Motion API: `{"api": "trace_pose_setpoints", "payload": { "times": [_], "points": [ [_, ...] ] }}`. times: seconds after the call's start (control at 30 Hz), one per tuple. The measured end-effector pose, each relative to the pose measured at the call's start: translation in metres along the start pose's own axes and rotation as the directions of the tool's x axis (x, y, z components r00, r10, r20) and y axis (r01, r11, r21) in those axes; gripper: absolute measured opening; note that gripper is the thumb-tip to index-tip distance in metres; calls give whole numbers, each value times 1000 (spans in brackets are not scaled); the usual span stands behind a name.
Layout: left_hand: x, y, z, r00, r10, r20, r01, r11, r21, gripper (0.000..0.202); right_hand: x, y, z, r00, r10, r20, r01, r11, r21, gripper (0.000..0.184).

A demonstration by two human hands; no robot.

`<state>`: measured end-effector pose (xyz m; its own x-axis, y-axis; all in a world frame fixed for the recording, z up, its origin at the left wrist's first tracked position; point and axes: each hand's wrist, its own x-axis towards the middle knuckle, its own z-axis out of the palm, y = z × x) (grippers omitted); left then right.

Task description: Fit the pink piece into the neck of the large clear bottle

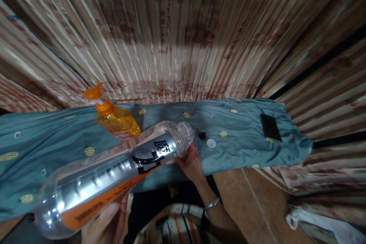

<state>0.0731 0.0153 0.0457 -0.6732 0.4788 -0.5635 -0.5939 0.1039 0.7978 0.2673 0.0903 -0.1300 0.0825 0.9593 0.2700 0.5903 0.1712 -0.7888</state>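
Observation:
A large clear plastic bottle [114, 171] with a silver and orange label lies tilted across the view, its base near me at lower left and its uncapped mouth pointing right. My left hand [107, 217] is closed around its lower side from beneath. Just below the bottle's neck, my right hand [193, 164] curls its fingers, partly hidden behind the bottle; I cannot make out what is in them. Beyond the bottle stands an orange pump bottle [117, 122] of yellow liquid. Right of the mouth, a small black piece [202, 135] and a white round cap [211, 143] rest on the cloth.
A teal cloth [243, 148] with pineapple prints covers the narrow surface. Toward its right end lies a dark phone [270, 127]. Pleated curtains [177, 38] hang behind and at the sides. A white plastic bag [323, 223] is at lower right, by the tiled floor [248, 198].

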Motion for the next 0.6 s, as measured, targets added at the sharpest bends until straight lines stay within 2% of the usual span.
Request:
{"api": "trace_pose_setpoints", "payload": {
  "times": [0.17, 0.37, 0.6],
  "points": [
    [-2, 1, 3, 996, -42, -77, 41, 999, -11, 48, 1, -1, 0, 1000, 10, 8, -10, 1000, 14, 85],
    [-1, 0, 0, 1000, -15, -23, 14, 1000, -17, 49, 2, 5, 3, 1000, 20, 17, -20, 1000, 8, 87],
    [1, -1, -2, 1000, -16, -13, 16, 1000, 12, 42, 1, 9, 5, 1000, 28, 6, -28, 1000, -14, 90]
  ]
}}
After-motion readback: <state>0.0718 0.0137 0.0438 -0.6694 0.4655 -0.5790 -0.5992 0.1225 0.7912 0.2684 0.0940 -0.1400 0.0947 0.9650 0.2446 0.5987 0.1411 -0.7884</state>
